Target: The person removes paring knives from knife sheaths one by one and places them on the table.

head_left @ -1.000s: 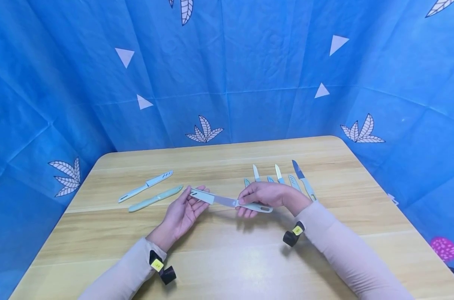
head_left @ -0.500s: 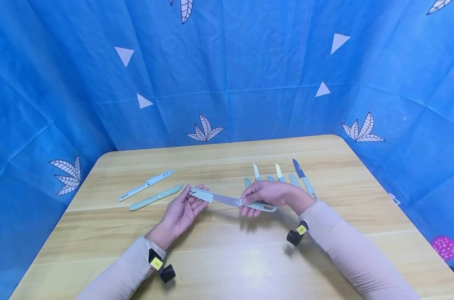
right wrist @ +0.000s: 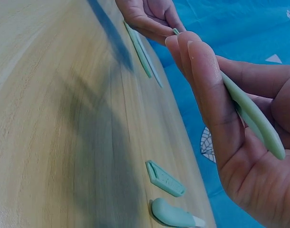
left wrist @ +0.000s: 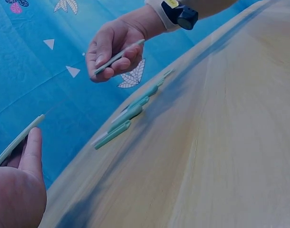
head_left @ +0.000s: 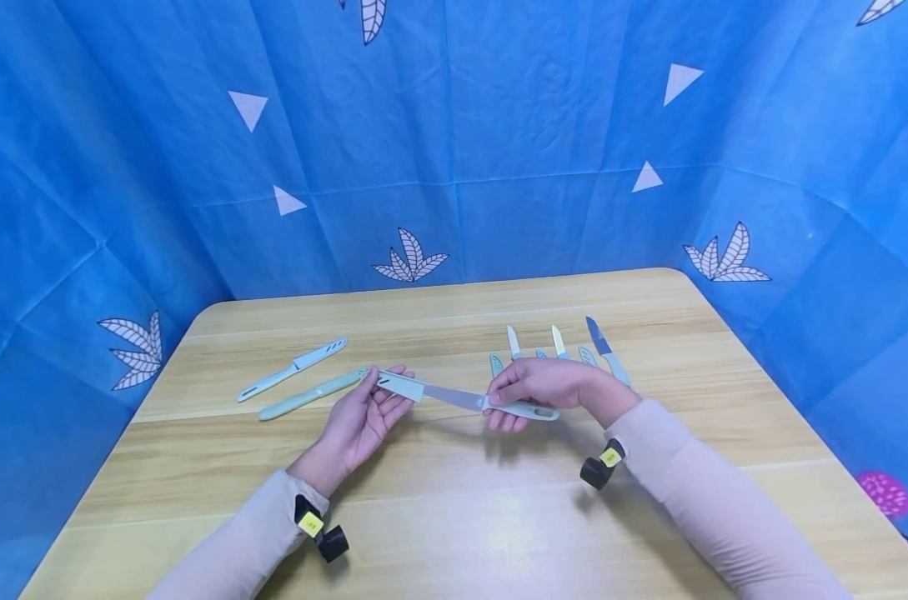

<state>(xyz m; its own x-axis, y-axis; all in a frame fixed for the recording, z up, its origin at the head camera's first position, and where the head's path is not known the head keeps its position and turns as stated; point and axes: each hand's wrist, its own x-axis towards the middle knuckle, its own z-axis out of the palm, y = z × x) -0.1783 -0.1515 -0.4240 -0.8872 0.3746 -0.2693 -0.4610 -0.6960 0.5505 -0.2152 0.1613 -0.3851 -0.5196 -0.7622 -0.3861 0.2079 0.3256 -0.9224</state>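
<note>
Over the middle of the table, my left hand pinches a pale green knife sheath between thumb and fingers. My right hand grips the light green handle of a paring knife. Its bare blade points left and reaches the mouth of the sheath; the tip is hidden there. In the right wrist view the handle lies between thumb and fingers. The left wrist view shows the sheath edge-on, and the right hand beyond it.
Two sheathed knives, one blue and one green, lie on the table at left. Bare knives, one dark-bladed, and loose sheaths lie at right, partly behind the right hand. A blue curtain hangs behind.
The right hand has moved slightly right with the knife, and more of its blade shows outside the sheath. The left hand has shifted only slightly left.
</note>
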